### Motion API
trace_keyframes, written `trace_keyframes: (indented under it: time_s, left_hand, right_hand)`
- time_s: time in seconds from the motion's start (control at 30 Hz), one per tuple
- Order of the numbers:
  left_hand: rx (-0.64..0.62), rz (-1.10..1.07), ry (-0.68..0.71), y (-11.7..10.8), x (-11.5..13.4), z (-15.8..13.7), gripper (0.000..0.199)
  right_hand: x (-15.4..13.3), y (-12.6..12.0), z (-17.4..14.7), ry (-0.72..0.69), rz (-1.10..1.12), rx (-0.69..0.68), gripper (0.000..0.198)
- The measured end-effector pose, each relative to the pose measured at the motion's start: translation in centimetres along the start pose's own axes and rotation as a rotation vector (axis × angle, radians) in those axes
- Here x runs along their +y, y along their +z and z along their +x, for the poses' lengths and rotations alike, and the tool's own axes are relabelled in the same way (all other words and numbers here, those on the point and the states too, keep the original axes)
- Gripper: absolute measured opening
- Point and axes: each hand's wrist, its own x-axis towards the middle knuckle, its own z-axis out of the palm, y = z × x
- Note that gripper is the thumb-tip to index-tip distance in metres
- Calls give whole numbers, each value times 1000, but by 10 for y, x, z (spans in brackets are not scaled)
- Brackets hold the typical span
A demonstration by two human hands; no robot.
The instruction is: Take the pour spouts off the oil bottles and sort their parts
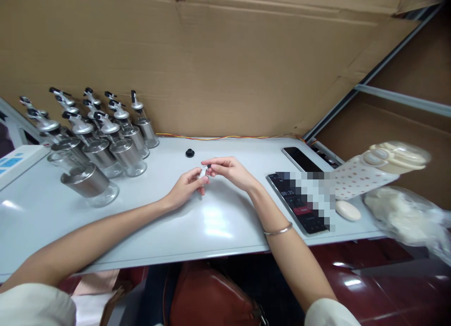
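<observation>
My left hand (186,186) is closed around a small silver pourer spout (203,171), mostly covered by the fingers. From the other side my right hand (232,171) pinches a small black piece (209,166) at the spout's upper end; whether the two are joined, I cannot tell. A round black stopper (190,153) lies on the table just beyond the hands. To the left stands a glass bottle with a steel sleeve (86,179), its top without a spout. Behind it several similar bottles (127,151) carry silver spouts with black tips.
Two phones (298,204) (302,159) lie to the right on the white table (158,241). Beside them are a spotted tumbler (366,173), a pale oval object (348,210) and a plastic bag (398,213). A cardboard wall (225,77) closes the back. A white device (21,161) sits far left.
</observation>
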Motion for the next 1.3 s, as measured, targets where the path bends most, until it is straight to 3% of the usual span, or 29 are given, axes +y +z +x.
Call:
trace_keyframes:
  time_s: [0.43,0.77,1.3]
  left_hand:
    - [-89,32,33,0,-3,0,27]
    - [-132,19,-49,2,-2,-3,26]
    - [-205,28,-70,1,0,-5,29]
  right_hand:
    - [-2,-5,-4,182,192,-182,24]
    - [-1,-18,-6,171,152,-373,21]
    - [-5,-17,-10,145,85,-402,21]
